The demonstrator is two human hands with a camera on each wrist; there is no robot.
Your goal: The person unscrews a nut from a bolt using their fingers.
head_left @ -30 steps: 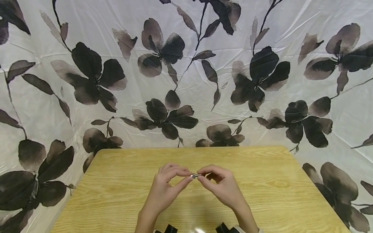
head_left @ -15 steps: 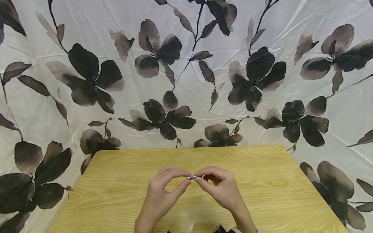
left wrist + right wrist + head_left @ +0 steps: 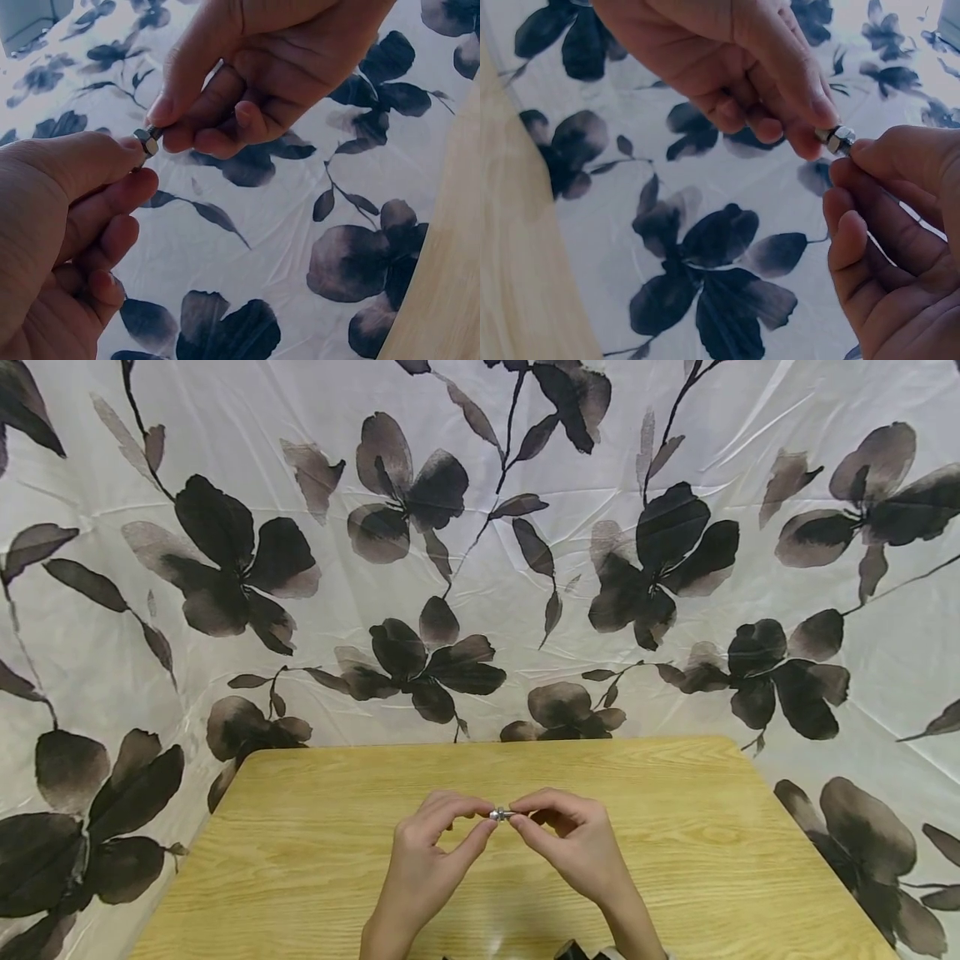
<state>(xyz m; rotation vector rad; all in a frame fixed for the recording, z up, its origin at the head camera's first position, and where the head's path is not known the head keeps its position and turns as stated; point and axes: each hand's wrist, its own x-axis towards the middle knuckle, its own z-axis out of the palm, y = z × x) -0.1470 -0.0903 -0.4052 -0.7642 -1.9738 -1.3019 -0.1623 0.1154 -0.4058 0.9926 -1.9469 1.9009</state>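
Observation:
A small silver metal bolt (image 3: 509, 813) with a hex nut (image 3: 151, 145) is held level between both hands, above the table. My left hand (image 3: 423, 864) pinches its left end with thumb and index finger. At the other end, the thumb and index finger of my right hand (image 3: 581, 843) pinch the thin shank, covering its tip. The nut (image 3: 843, 137) shows between the two sets of fingertips in the right wrist view. My left fingertips hide part of the left end there. The other fingers of both hands are loosely curled.
Below the hands lies a light wood-grain table (image 3: 300, 827) with rounded far corners. A white cloth (image 3: 555, 610) with dark flower prints hangs behind it and along its sides. Black pieces (image 3: 572, 950) show at the bottom edge near the wrists.
Both hands and the bolt shifted slightly left, then back right. The left thumb and index finger moved a little around the bolt's end. The right hand kept its pinch on the shank.

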